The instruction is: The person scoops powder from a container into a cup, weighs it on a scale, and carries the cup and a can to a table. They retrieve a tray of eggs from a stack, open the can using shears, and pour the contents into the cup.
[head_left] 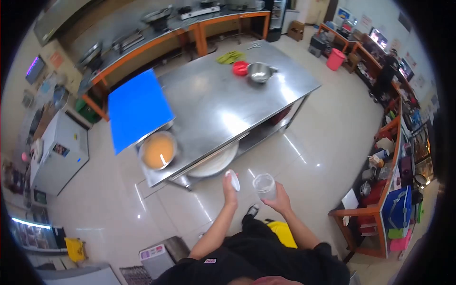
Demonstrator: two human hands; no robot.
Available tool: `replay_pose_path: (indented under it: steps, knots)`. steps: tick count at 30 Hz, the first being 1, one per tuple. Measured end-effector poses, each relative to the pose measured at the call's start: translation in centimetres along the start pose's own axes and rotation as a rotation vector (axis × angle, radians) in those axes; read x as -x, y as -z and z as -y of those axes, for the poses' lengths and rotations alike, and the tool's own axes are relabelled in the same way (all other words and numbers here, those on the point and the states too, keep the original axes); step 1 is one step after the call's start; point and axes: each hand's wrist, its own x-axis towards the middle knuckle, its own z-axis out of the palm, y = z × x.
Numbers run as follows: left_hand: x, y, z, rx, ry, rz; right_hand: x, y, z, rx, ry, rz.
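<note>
Free space parts lid and cup; the table blocks ahead.

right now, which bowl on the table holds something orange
The bowl at the table's near left corner; the steel bowl beside the red item shows no orange.

A steel desk stands at twelve o'clock on the shiny tiled floor. Behind it, an orange-framed desk follows the wall. A white cabinet is at nine o'clock.

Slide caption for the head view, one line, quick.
Left hand holding a white lid, right hand a clear container, near a metal-topped table.
</note>
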Motion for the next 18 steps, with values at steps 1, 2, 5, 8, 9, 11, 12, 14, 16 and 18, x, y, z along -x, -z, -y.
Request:
replay_pose_path:
  steps: [1, 2, 5, 8, 9, 11, 12, 14, 16, 18]
  knots:
    - [-0.9, -3.3, 0.6, 0.073, 0.074, -0.003, -0.4, 2.5, -2.6, -0.088, -0.07, -0.067]
    - [-1.4, -5.4, 1.0, 0.146, 0.212, 0.104, -0.2, 5.0, -5.2, -0.177, -0.154, -0.123]
    - [-2.9, -11.0, 2.3, 0.307, 0.555, 0.325, -0.6, 12.3, -12.1, -0.245, -0.246, -0.333]
    - [-4.6, -16.6, 5.4, 0.265, 0.695, 0.378, 0.8, 15.7, -19.3, -0.413, -0.235, -0.656]
    - [-4.8, -19.2, 5.6, 0.224, 0.725, 0.378, 1.1, 16.8, -21.3, -0.461, -0.266, -0.712]
    - [-6.3, -23.4, 6.8, 0.132, 0.789, 0.389, 2.9, 18.5, -23.6, -0.566, -0.348, -0.826]
    - [-7.6, -25.7, 8.0, 0.097, 0.824, 0.403, 3.9, 18.5, -24.6, -0.586, -0.394, -0.865]
    - [-10.7, -29.5, 10.9, 0.034, 0.853, 0.437, 4.9, 19.3, -26.8, -0.601, -0.457, -0.936]
    - [-15.3, -33.0, 14.1, -0.025, 0.83, 0.471, 4.8, 19.7, -28.0, -0.653, -0.511, -1.021]
    - [-20.6, -36.6, 16.8, -0.028, 0.811, 0.445, 3.0, 20.1, -30.4, -0.669, -0.551, -1.111]
